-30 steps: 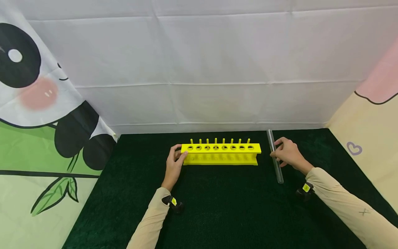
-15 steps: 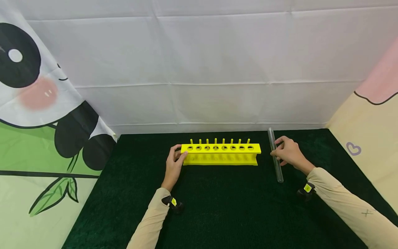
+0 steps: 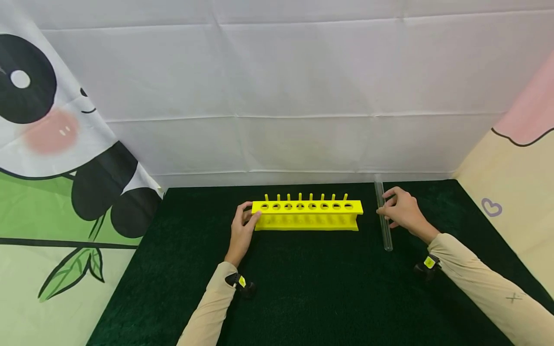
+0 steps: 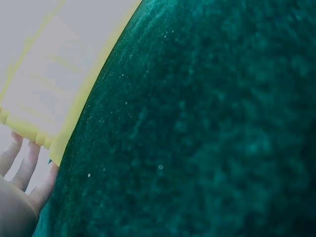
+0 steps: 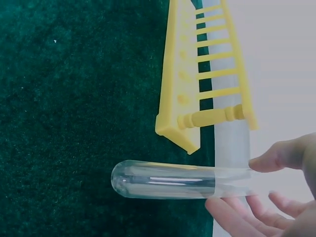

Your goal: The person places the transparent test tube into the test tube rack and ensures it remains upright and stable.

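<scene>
My left hand [image 3: 242, 233] grips the left end of a yellow test tube rack [image 3: 307, 222], thumb on the near side and fingers behind it. The rack stands lengthwise across the table, with a row of round holes on top and a row of pegs along the back. Off the rack's right end, my right hand [image 3: 404, 211] pinches a clear test tube [image 3: 386, 235] between thumb and fingers. The tube's rounded, closed end points down toward me in the head view. In the right wrist view the test tube [image 5: 158, 180] looks see-through, with nothing visible inside.
A dark green cloth [image 3: 303, 288] covers the table. White fabric [image 3: 303, 96] hangs behind its far edge. Printed cloths with cartoon shapes form the left [image 3: 65, 202] and right [image 3: 519, 192] sides.
The test tube in my right hand has risen slightly and its top has shifted a little to the right. My left hand and the rack have stayed in place.
</scene>
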Demonstrator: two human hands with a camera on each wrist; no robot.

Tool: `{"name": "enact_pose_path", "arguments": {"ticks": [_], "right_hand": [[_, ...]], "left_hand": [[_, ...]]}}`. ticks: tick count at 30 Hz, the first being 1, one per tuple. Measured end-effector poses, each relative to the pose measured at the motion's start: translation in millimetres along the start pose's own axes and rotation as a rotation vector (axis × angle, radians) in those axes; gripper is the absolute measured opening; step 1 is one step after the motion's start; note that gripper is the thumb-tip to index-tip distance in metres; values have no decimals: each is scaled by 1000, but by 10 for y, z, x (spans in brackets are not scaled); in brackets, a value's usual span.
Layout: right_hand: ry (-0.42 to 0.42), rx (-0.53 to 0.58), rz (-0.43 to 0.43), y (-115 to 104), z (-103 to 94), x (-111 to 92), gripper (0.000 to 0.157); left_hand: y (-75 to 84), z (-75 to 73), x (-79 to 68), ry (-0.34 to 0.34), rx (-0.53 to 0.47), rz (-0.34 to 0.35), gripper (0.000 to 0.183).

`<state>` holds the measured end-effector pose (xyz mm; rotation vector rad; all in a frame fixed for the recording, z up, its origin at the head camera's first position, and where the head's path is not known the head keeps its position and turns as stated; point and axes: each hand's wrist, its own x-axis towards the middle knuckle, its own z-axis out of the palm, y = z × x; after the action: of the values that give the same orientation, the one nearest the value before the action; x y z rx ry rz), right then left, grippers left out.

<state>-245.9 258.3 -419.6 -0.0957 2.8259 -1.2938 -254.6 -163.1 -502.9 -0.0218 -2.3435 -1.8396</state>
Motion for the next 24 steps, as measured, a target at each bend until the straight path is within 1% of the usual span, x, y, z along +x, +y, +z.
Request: {"name": "enact_pose_path", "arguments": {"ticks": [6, 11, 15, 20, 24], "right_hand": [[9, -4, -2, -41, -16, -8, 47], [16, 18, -10, -74, -30, -10, 47], [24, 30, -10, -81, -36, 0, 47], [33, 39, -10, -86, -30, 13, 47], [41, 47, -10, -104, -29, 9, 46]], "left_hand": [[47, -19, -4, -15, 5, -26, 44], [79, -27, -11, -17, 14, -23, 44], [44, -25, 0, -15, -5, -17, 45], [-15, -8, 18, 8, -3, 7, 44], [-3, -1, 8, 11, 0, 12, 44]]}}
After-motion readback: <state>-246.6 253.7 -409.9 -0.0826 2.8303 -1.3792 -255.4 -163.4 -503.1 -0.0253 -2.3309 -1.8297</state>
